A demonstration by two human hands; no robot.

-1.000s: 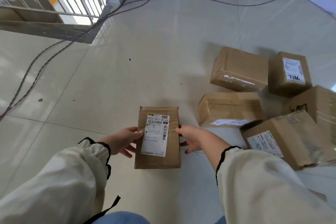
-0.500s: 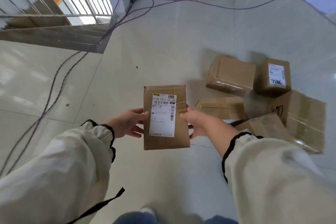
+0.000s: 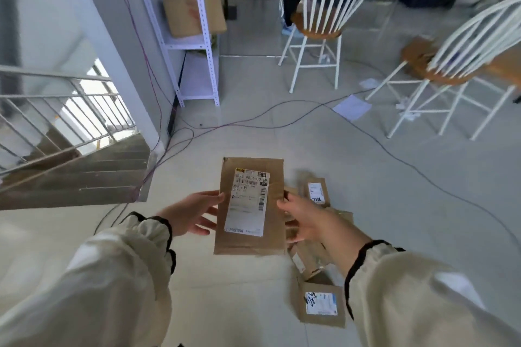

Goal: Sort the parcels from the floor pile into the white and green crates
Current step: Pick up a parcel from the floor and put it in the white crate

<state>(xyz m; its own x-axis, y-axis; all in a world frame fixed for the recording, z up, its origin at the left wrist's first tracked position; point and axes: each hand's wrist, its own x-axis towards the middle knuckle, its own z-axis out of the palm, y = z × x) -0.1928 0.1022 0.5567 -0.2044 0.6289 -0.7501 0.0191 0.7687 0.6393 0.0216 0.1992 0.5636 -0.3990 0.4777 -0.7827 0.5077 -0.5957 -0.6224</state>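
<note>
Head view: the parcel (image 3: 249,205) is held in mid-air above the floor, label up. The left hand (image 3: 191,213) and right hand (image 3: 303,217) each pinch one long edge (crates not visible). Risks: this edge-only grip may slip, and the floor cables (image 3: 253,119) may cause tripping.

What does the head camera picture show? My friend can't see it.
A person holds a flat brown parcel with a white label, left grip and right grip pinching its side edges. More parcels lie on the tiled floor beneath; a white shelf, two white chairs and a staircase stand beyond.
</note>
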